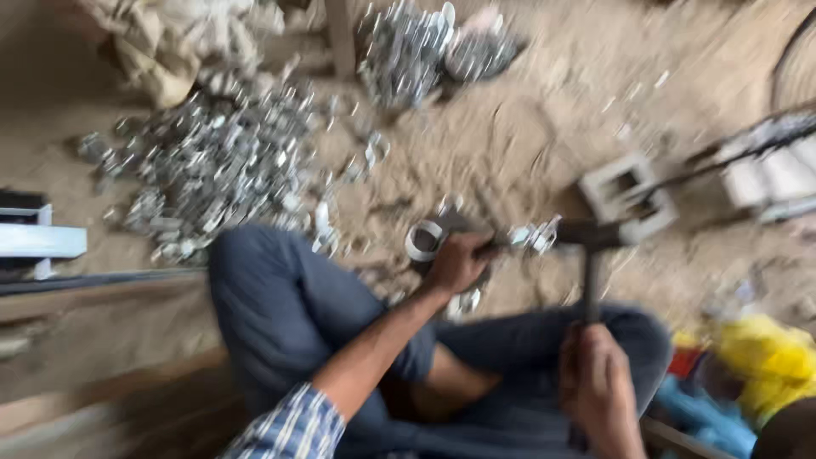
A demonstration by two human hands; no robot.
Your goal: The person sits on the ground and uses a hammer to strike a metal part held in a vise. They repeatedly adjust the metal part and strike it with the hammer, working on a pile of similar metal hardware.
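head view: hammer [590, 255] in right hand [599, 382]

Blue trousers [280, 306], blue-white checked sleeve [293, 425]

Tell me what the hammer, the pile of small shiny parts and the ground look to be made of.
Dark hammer held by the right hand: head and handle look like dull, dark metal, though blur leaves it open. Pile of small silvery parts: bright, glinting metal, probably plated steel. Ground: loose, matte tan sand or dirt, grainy and uneven.
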